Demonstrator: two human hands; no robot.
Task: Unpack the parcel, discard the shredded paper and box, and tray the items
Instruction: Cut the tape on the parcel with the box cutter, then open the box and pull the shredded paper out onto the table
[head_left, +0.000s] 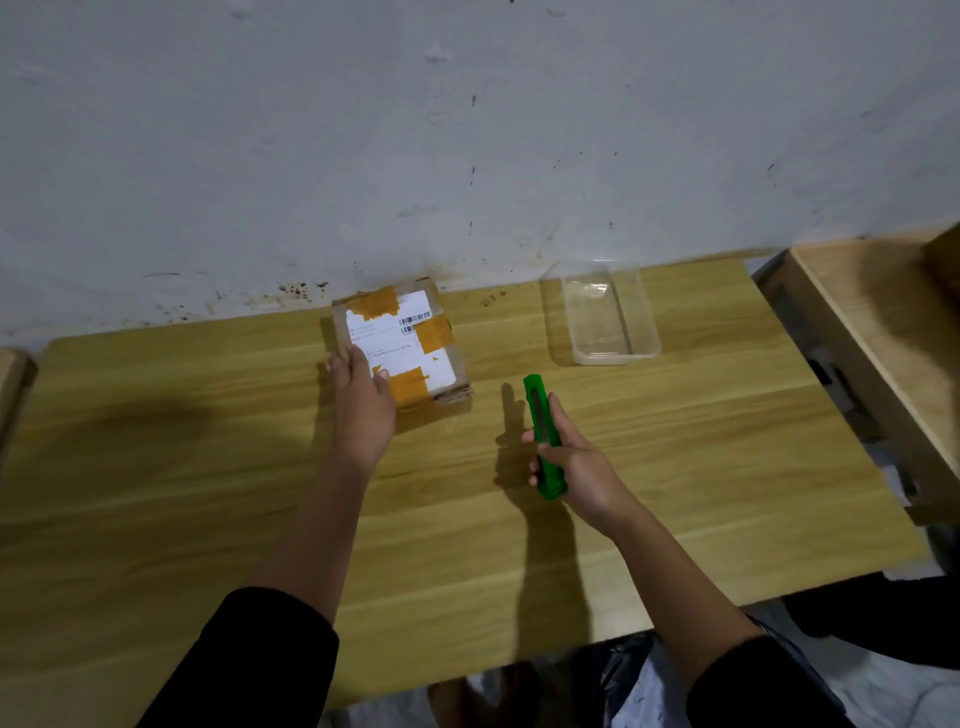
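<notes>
The parcel (402, 345) lies flat on the table (675, 467), close to the wall, sealed with orange tape over a white label. The left hand (363, 402) rests open on its near left corner, fingers spread across the top face — pressing rather than gripping, by the look of it. The right hand (574, 467) is closed around a green box cutter (543, 434), held off the table and pointing away from the person; whether the blade is extended I cannot tell.

What matters for the cut is this: the parcel sits ahead and to the left of the cutter's tip, near but apart from it, and the parcel's long axis runs from near right to far left, roughly parallel to the cutter. The right hand would likely need to swing left and forward to meet a tape seam, while the left keeps the box steady.

A clear plastic tray (613, 317) stands empty to the right of the parcel — well apart from both hands.
</notes>
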